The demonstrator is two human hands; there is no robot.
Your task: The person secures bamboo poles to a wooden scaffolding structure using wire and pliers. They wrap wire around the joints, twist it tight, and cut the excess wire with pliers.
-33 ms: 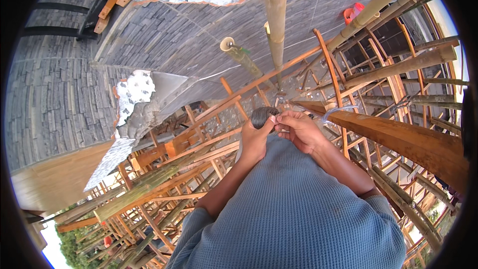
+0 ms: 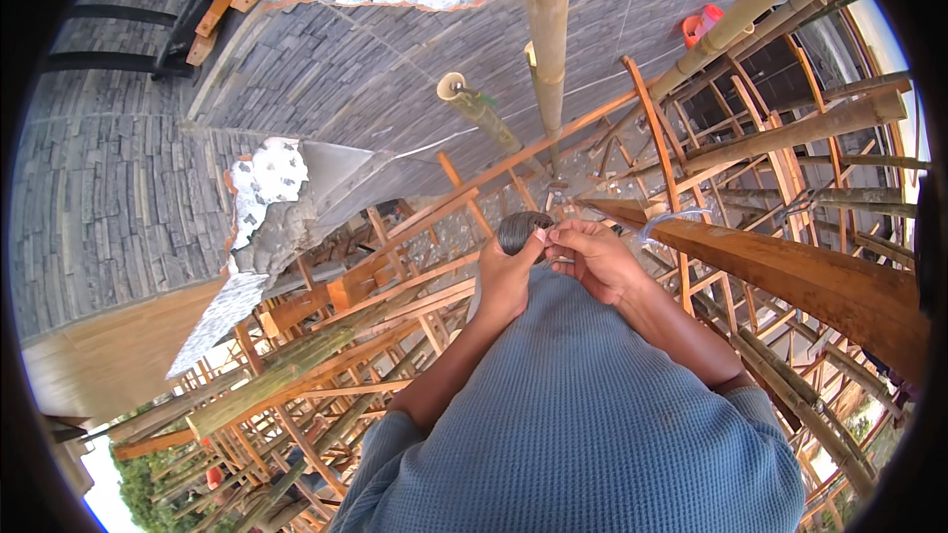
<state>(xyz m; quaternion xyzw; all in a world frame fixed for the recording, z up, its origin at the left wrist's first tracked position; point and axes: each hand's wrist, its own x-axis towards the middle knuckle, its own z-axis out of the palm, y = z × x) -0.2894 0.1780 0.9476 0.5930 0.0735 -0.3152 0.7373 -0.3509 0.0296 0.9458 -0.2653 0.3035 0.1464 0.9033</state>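
Note:
Just in front of my chest, my left hand (image 2: 506,278) is closed around a dark grey, finely ridged roll (image 2: 517,230) that looks like wound line or wire. My right hand (image 2: 594,259) meets it at the roll's right side, thumb and forefinger pinched together. Something small and pale shows at the pinch, too small to name; it could be a loose end of the roll. My thumbs nearly touch. The lower fingers of my right hand are curled, and the far side of the roll is hidden.
A thick wooden beam (image 2: 790,262) runs close by on the right, with a clear curved tube (image 2: 673,223) beside it. Bamboo poles (image 2: 548,30) and wooden scaffolding (image 2: 395,237) surround me. Ahead stands a grey stone-tiled wall (image 2: 326,59) with broken white patches; a red bucket (image 2: 691,32) is far right.

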